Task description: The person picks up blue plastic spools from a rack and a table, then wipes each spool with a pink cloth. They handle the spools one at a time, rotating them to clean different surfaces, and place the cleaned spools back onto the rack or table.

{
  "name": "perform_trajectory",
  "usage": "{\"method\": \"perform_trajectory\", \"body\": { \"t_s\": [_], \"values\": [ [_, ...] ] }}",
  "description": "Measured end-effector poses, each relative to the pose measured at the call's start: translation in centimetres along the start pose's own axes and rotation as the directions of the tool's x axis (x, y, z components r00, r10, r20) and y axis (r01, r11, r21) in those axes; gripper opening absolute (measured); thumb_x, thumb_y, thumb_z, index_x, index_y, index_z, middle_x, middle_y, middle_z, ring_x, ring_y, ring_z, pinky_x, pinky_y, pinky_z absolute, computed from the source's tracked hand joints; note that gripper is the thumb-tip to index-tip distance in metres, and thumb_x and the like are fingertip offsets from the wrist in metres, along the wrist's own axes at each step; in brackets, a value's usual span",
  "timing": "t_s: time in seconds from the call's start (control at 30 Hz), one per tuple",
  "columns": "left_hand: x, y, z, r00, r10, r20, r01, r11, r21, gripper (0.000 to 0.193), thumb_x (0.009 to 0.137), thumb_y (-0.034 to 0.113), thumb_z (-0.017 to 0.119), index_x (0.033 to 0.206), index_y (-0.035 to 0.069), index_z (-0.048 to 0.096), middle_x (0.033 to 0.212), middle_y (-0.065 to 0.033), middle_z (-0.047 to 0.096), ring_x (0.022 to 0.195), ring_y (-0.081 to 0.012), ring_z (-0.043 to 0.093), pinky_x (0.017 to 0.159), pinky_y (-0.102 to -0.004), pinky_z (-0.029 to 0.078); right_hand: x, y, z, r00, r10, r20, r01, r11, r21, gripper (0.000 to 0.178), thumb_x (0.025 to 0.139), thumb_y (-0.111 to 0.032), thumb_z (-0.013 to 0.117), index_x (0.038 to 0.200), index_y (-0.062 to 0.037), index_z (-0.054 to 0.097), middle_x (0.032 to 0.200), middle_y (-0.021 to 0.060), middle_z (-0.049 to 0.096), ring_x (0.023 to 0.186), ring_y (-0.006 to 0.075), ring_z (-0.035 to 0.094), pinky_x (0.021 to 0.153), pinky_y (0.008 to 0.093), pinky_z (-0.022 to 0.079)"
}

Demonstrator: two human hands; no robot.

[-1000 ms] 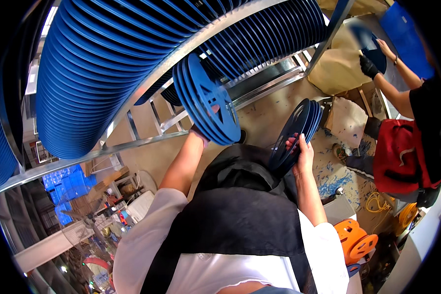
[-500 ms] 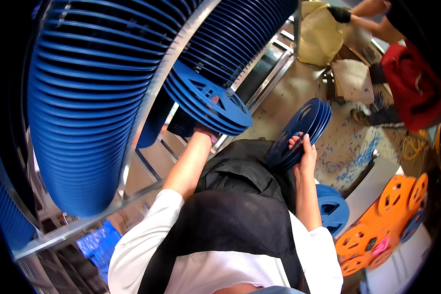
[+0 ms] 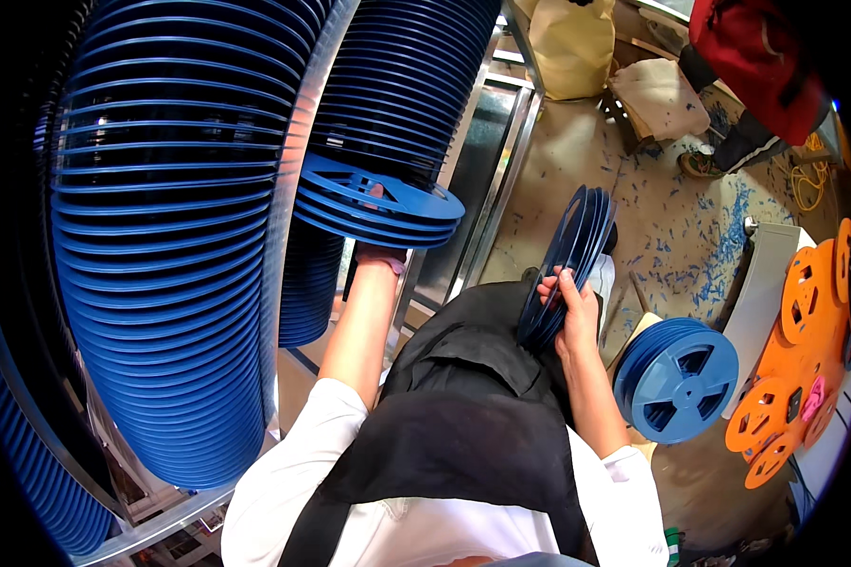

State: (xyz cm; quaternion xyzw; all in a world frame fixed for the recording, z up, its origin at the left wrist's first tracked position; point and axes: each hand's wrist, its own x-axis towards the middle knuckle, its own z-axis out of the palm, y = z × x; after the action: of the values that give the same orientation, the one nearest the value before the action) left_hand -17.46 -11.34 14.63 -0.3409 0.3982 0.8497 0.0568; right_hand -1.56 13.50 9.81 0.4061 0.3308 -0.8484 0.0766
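My left hand [image 3: 379, 255] is mostly hidden under a short stack of blue plastic reels [image 3: 425, 202], its fingertips showing through an opening in the top one. That stack lies nearly flat in the rack's right-hand column, just below the upper blue reels [image 3: 397, 85]. In my right hand [image 3: 577, 307] is a second bunch of blue reels [image 3: 586, 222], tilted on edge in front of my black apron [image 3: 463, 425]. The thumb and fingers close around their near rim, and the lower part rests against the apron.
A metal rack post [image 3: 298, 170] stands beside a tall column of blue reels [image 3: 161, 312]. To my right are a stack of blue reels [image 3: 681, 383], a grey box [image 3: 766, 274] and an orange table [image 3: 808, 331]. Blue scraps [image 3: 719, 246] litter the floor near another person's legs [image 3: 752, 137].
My view has turned, bringing the blue stack at right further into sight. The left-hand reels have gone from tilted to nearly level against the column; the right-hand bunch stands more edge-on.
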Motion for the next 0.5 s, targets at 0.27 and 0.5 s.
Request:
{"method": "perform_trajectory", "body": {
  "t_s": [0.27,0.5],
  "values": [
    [8.0,1.4,-3.7,0.876,0.247,0.415,-0.427,0.799,0.425,0.051,0.098,0.038,0.035,0.142,0.014,0.035,0.149,-0.0074,0.032,0.136,-0.0296,0.03,0.112,-0.0492,0.025,0.3,0.5,0.5,1.0,0.024,-0.012,-0.024,0.999,-0.021,0.027,0.091,-0.023,0.065,0.105,-0.0018,0.057,0.085,0.0077,0.064,0.075,0.0146,0.063,0.066,0.0259,0.049],
    [11.8,1.9,-4.2,0.78,0.14,0.61,-0.159,0.987,-0.023,0.054,0.097,0.043,0.036,0.14,0.011,0.039,0.145,-0.0085,0.04,0.132,-0.0298,0.037,0.107,-0.0458,0.031,1.5,0.0,0.7,0.997,0.074,-0.019,-0.075,0.995,-0.059,0.027,0.09,-0.023,0.065,0.105,-0.0025,0.056,0.085,0.008,0.064,0.075,0.0151,0.063,0.067,0.026,0.049]
  ]
}}
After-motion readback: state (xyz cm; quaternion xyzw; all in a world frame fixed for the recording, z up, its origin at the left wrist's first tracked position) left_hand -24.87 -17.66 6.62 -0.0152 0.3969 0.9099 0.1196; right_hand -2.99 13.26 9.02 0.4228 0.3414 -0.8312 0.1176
